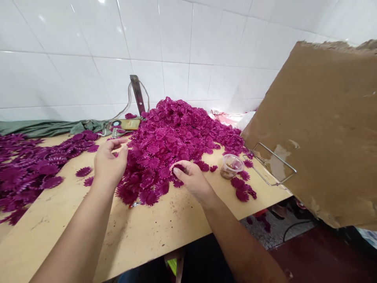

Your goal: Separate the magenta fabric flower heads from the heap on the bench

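A large heap of magenta artificial flower heads [176, 129] rises in the middle of the table. My right hand [194, 181] is at the heap's front edge, pinching one dark magenta flower head [178, 168] between thumb and fingers. To the left of the heap, my left hand [110, 163] hovers with its fingers stretched out and the thumb apart. Nothing shows between them. A clear plastic cup [231, 166] with brownish contents stands right of my right hand, with several loose flower heads [242, 193] beside it.
More flower heads [29, 169] spread over the table's left side. At the back lie a green cloth [53, 127] and a yellow object [129, 124], below an upright metal bar [137, 94]. A big cardboard sheet [321, 129] leans at the right, with a wire frame [272, 165] against it.
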### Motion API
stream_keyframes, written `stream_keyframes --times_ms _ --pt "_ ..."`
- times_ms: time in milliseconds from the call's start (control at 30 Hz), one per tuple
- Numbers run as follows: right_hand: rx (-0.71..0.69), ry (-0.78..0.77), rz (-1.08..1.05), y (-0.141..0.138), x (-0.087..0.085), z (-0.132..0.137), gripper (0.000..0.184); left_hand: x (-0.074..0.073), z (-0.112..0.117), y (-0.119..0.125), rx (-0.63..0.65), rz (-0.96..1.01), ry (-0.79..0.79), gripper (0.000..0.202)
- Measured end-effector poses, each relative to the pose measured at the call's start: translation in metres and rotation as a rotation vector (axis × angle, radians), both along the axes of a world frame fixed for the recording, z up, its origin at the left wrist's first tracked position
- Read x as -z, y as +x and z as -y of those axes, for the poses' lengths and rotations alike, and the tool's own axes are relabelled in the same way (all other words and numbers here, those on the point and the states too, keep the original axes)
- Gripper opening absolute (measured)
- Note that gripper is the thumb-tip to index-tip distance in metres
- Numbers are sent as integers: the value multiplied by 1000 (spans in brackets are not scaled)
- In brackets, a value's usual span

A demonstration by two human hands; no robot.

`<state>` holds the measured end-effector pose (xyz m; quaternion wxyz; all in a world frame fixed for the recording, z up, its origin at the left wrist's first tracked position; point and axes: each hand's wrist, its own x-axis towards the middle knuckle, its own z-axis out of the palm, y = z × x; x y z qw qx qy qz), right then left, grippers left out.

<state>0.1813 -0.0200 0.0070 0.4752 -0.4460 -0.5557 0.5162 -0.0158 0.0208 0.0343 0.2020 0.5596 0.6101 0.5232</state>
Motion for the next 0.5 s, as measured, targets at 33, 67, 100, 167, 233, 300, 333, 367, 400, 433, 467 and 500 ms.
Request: stream_keyframes --times_ms 33,67,100,167,233,300,333,367,400,433,467,500 --pt "14 26 25 -1 1 -1 8 2 7 5 -31 -14 16 20" --pt "30 56 61 -2 2 -1 12 4 14 12 -44 -33 35 20" --pt "48 89 109 -2 3 0 15 5 21 19 4 -72 46 20" --pt "87 156 230 -4 3 1 19 7 35 35 143 -158 66 21" --pt "123 196 345 -6 2 1 20 9 44 48 258 -207 83 24" --pt "140 182 376 -7 0 -2 24 10 48 58 344 -200 77 26" --pt "133 156 356 -8 0 -4 26 10 48 61 374 -179 61 28" --pt "115 127 316 -9 0 -6 28 11 48 63 398 -149 35 29" --pt "94 101 265 -9 0 -8 30 10 48 65 416 -115 2 31" --pt "76 79 209 -10 1 -10 32 10 48 66 430 -80 -32 34" --pt "61 60 155 -10 2 -12 34 9 47 67 440 -49 -61 36" --pt "47 37 103 -9 2 -13 36 8 47 68 444 -22 -83 37"
